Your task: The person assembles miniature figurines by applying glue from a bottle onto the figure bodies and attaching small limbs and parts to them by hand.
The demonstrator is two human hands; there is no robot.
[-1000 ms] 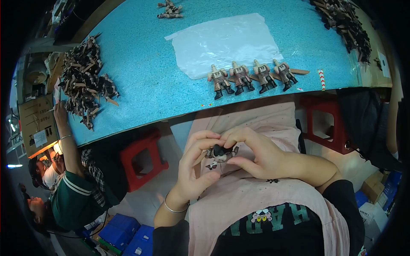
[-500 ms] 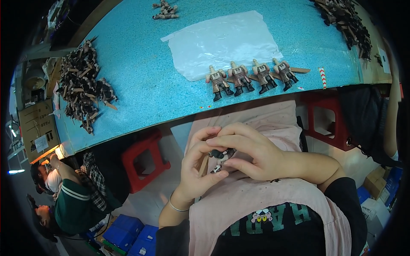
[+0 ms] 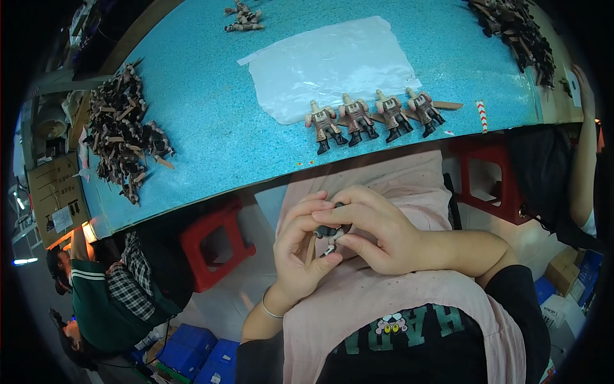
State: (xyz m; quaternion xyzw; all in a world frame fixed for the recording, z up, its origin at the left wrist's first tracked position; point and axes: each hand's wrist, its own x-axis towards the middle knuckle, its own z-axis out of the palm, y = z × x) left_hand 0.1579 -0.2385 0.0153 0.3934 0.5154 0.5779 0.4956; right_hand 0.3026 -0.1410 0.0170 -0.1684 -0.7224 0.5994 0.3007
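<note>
Over my lap, a small toy figure (image 3: 329, 234) with dark and pale parts is held between my two hands. My left hand (image 3: 297, 240) curls around its lower side, thumb pressed to the pale end. From the other side my right hand (image 3: 377, 230) pinches it with thumb and fingers, and both sets of fingertips meet above it. Much of the figure is hidden by the fingers. Beyond my hands, several similar figures (image 3: 357, 120) with black boots lie in a row near the table's front edge, with a flat brown strip (image 3: 448, 105) partly under them.
A clear plastic sheet (image 3: 332, 70) lies on the blue table (image 3: 198, 115). Heaps of figures stand at the left (image 3: 121, 134) and far right (image 3: 518, 38), with a few figures (image 3: 243, 16) at the back. Red stools (image 3: 214, 243) and other people (image 3: 96, 301) are nearby.
My hands keep their grip on the toy figure, with only slight finger movement. At the left, a person's arm has shifted toward the table; at the far right, another person's hand has come into view.
</note>
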